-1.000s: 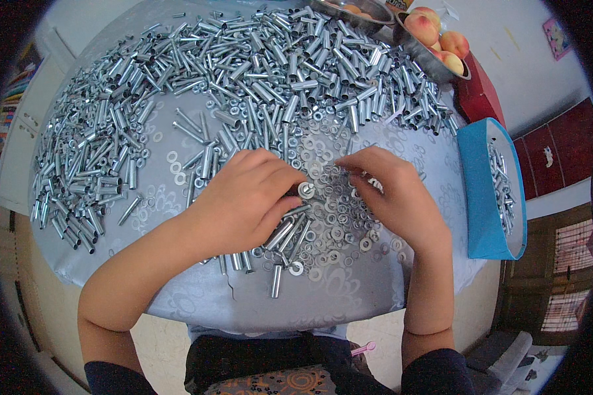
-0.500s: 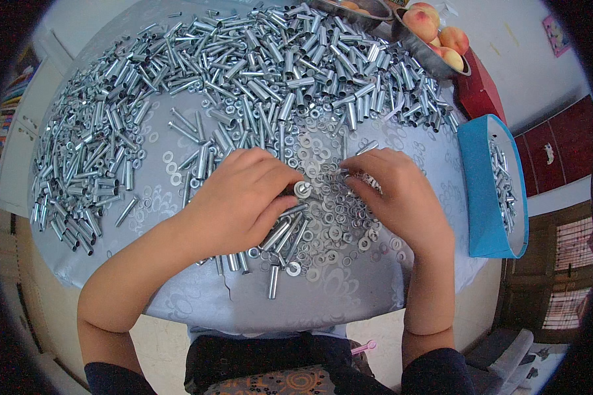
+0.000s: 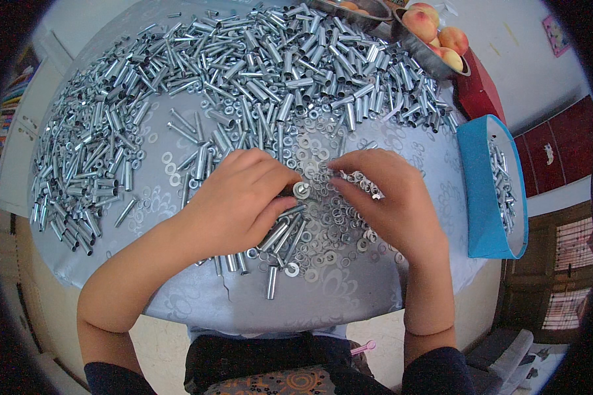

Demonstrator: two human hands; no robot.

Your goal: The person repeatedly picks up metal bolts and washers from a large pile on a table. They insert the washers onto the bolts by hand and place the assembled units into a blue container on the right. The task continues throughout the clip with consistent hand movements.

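My left hand [image 3: 247, 194] is closed round a metal bolt, most of it hidden by the fingers. A flat washer [image 3: 301, 191] sits round its end, which points right. Just right of it, my right hand [image 3: 382, 197] has thumb and index finger curved in a pinch, with a small washer, partly hidden, at the tips. Beneath both hands spreads a bed of loose flat and ring washers [image 3: 326, 230]. Several metal sleeves and bolts [image 3: 283, 237] lie under my left hand, and a single sleeve [image 3: 271, 282] is nearer the table's front edge.
A broad heap of sleeves, bolts and nuts [image 3: 244, 59] covers the far and left parts of the cloth-covered table [image 3: 349, 306]. On the right stands a blue box [image 3: 474, 191] with metal parts inside. Metal bowls of peaches [image 3: 435, 59] and a red box [image 3: 478, 92] are at the back right.
My right hand has moved slightly left, bringing its fingertips nearer the washer on the bolt. My left hand stays almost where it was, still closed round the bolt.
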